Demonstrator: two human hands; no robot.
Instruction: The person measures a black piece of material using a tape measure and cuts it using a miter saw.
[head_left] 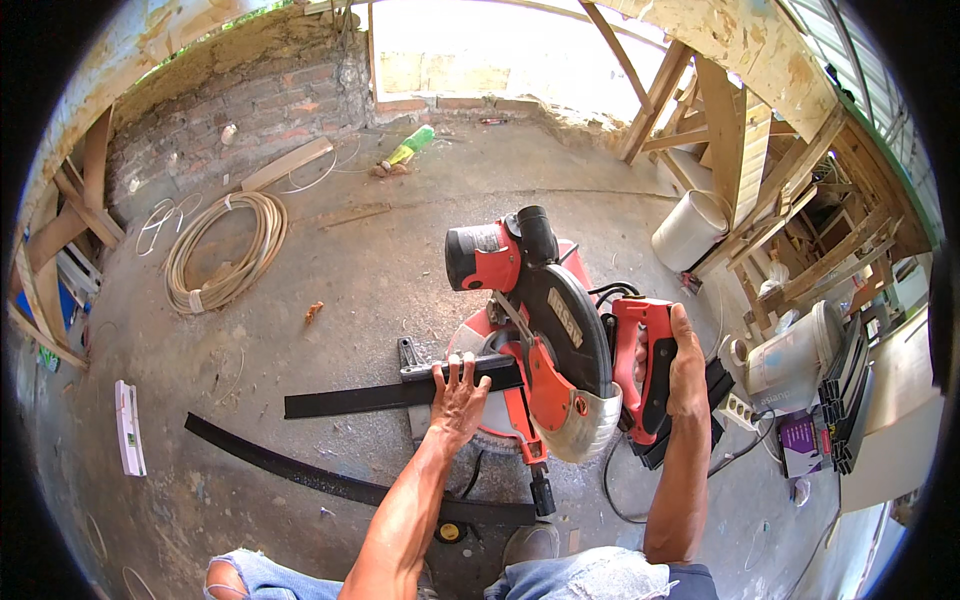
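A red and black miter saw [562,325] stands on the floor in front of me. My left hand [460,402] presses a flat black strip [345,400] against the saw's grey fence [415,370], fingers curled over its far edge. The strip sticks out to the left of the saw base. My right hand [686,375] is wrapped round the saw's red handle [628,345]; some of its fingers show through the handle's loop. The saw head hangs over the base, and its blade is mostly hidden by the guard. A second, longer black strip [300,470] lies curved on the floor nearer me.
A tape measure [450,532] lies near my feet. At left are a spirit level [129,428] and a coiled hose [225,252]. A green bottle [412,145] lies far off. White buckets [690,230], a power strip [738,411], cords and stacked wood [800,240] occupy the right side.
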